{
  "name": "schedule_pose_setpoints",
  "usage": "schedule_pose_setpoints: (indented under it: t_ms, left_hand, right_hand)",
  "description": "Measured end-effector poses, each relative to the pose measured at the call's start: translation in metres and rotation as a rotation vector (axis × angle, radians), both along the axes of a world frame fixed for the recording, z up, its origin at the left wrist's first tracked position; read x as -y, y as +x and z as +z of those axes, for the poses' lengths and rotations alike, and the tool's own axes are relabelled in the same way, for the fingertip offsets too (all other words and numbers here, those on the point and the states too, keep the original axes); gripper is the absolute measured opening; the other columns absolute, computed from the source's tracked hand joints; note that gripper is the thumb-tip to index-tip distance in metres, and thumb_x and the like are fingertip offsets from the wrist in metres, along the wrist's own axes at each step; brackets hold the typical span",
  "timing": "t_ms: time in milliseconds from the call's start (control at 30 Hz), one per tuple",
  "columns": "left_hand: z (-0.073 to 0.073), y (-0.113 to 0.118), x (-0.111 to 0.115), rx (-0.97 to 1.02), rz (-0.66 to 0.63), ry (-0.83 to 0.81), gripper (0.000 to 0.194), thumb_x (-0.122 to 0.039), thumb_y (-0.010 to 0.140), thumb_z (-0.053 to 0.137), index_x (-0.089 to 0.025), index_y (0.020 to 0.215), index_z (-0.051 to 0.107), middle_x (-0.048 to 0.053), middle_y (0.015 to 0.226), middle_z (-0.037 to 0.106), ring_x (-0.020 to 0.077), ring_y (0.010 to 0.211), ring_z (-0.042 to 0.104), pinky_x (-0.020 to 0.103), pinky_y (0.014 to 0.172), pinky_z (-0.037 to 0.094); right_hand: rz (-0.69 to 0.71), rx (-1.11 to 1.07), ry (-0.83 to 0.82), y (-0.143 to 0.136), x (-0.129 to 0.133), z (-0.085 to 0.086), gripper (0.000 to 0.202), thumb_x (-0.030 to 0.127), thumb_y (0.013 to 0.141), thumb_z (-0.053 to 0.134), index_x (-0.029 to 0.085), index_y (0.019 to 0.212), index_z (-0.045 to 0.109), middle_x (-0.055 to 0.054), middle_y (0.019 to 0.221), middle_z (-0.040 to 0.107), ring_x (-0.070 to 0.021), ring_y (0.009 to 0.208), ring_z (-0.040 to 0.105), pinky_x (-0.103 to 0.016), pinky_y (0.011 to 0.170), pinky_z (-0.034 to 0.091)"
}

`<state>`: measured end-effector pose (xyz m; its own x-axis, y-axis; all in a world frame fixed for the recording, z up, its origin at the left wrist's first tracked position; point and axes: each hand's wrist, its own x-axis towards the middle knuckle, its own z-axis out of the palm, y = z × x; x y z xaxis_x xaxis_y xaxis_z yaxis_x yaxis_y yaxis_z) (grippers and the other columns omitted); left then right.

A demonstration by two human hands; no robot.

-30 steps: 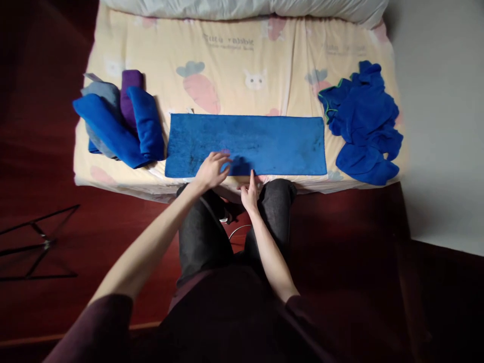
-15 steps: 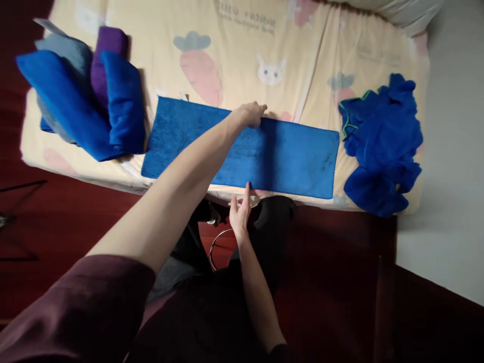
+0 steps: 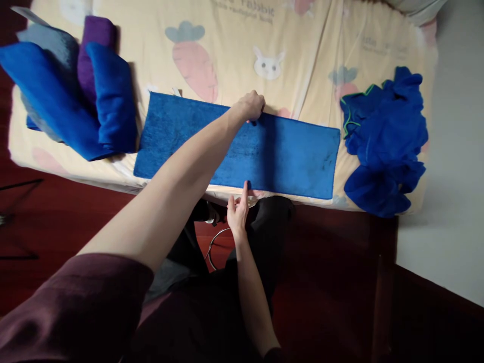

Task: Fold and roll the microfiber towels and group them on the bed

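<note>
A blue towel lies flat as a long strip along the near side of the bed. My left hand reaches across it to the middle of its far edge. Its fingers are curled over that edge, and a dark fold of cloth shows beneath them. At the near edge, my right hand is palm up with the index finger stretched out. That fingertip touches the towel's edge, where a small bit of cloth is turned up. The thumb stands apart from it. A small white tag sticks out from the far left edge.
Folded blue, grey and purple towels are heaped at the left. A crumpled pile of blue cloths, one with green trim, lies at the right. The patterned bed sheet lies beneath everything. A white wall borders the right side.
My left hand's fingers have curled in over the far edge, where one finger pointed outward before. My right hand holds its place at the near edge. The view has shifted slightly.
</note>
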<state>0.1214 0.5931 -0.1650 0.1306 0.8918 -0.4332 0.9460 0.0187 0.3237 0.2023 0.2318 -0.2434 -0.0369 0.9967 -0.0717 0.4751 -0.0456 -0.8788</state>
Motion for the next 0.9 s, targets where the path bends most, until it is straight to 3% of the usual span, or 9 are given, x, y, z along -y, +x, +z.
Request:
schedule_pose_setpoints:
  t_ms: [100,200,333,400,467,567,667,800,900]
  left_hand:
    - [0.013,0.002,0.005,0.037,0.021,-0.012,0.056,-0.044,0.087,0.073,-0.020,0.138,0.073,0.011,0.109,0.077,0.0313,0.110,0.071,0.037,0.098,0.056]
    - [0.021,0.002,0.008,0.031,0.026,0.037,0.052,-0.036,0.090,0.069,-0.017,0.138,0.073,0.013,0.113,0.076,0.0298,0.110,0.071,0.035,0.096,0.055]
    - [0.022,0.001,0.008,0.041,0.048,0.048,0.051,-0.029,0.090,0.067,-0.015,0.139,0.070,0.013,0.117,0.075,0.0274,0.109,0.069,0.034,0.096,0.053]
    - [0.018,0.001,0.007,0.084,0.070,0.063,0.052,-0.032,0.092,0.067,-0.014,0.140,0.068,0.011,0.118,0.075,0.0262,0.114,0.066,0.034,0.102,0.050]
    - [0.013,-0.001,0.006,0.115,0.075,0.094,0.051,-0.037,0.096,0.064,-0.013,0.140,0.067,0.011,0.121,0.074,0.0261,0.122,0.063,0.034,0.108,0.047]
    - [0.006,-0.003,0.006,0.118,0.052,0.107,0.049,-0.043,0.100,0.059,-0.015,0.138,0.069,0.010,0.126,0.074,0.0260,0.130,0.059,0.034,0.114,0.043]
    - [0.004,-0.004,0.006,0.138,0.047,0.084,0.051,-0.045,0.101,0.058,-0.016,0.140,0.068,0.009,0.133,0.072,0.0240,0.132,0.056,0.034,0.119,0.038]
    - [0.011,-0.005,0.007,0.124,0.057,0.088,0.054,-0.048,0.102,0.055,-0.014,0.143,0.065,0.008,0.139,0.071,0.0201,0.126,0.056,0.033,0.119,0.038]
    - [0.020,-0.004,0.010,0.119,0.064,0.098,0.063,-0.059,0.100,0.052,-0.013,0.141,0.064,0.005,0.134,0.075,0.0191,0.127,0.053,0.033,0.119,0.037]
  right_hand:
    - [-0.087,0.029,-0.019,0.000,-0.002,-0.005,0.067,0.034,0.112,0.038,0.012,0.173,0.021,-0.017,0.124,0.075,-0.0190,0.083,0.071,-0.032,0.085,0.061]
    - [-0.094,0.083,0.012,-0.001,0.002,-0.008,0.066,0.033,0.112,0.035,0.009,0.172,0.024,-0.023,0.144,0.066,-0.0248,0.107,0.075,-0.037,0.096,0.061]
    - [-0.082,0.146,0.060,-0.003,0.009,-0.009,0.065,0.027,0.109,0.032,0.009,0.172,0.026,-0.024,0.159,0.055,-0.0275,0.136,0.066,-0.040,0.108,0.058]
    - [-0.072,0.153,0.053,-0.003,0.009,-0.010,0.066,0.027,0.109,0.033,0.009,0.172,0.025,-0.023,0.158,0.056,-0.0261,0.128,0.070,-0.038,0.105,0.059]
    - [-0.054,0.138,0.037,-0.002,0.006,-0.010,0.068,0.030,0.110,0.035,0.009,0.173,0.022,-0.024,0.154,0.060,-0.0224,0.105,0.076,-0.034,0.095,0.061]
    - [-0.039,0.116,0.030,-0.002,0.001,-0.011,0.069,0.033,0.111,0.037,0.010,0.174,0.019,-0.022,0.141,0.068,-0.0183,0.081,0.074,-0.030,0.084,0.062]
    - [-0.061,0.146,0.037,-0.002,0.000,-0.010,0.069,0.031,0.111,0.036,0.009,0.174,0.018,-0.022,0.133,0.072,-0.0220,0.088,0.076,-0.033,0.087,0.062]
    - [-0.065,0.149,0.075,-0.001,0.007,-0.006,0.066,0.030,0.110,0.034,0.010,0.173,0.024,-0.024,0.148,0.064,-0.0273,0.114,0.075,-0.038,0.098,0.061]
    - [-0.051,0.110,0.078,0.000,0.012,0.000,0.064,0.033,0.111,0.033,0.011,0.171,0.030,-0.023,0.152,0.061,-0.0277,0.119,0.074,-0.041,0.103,0.060]
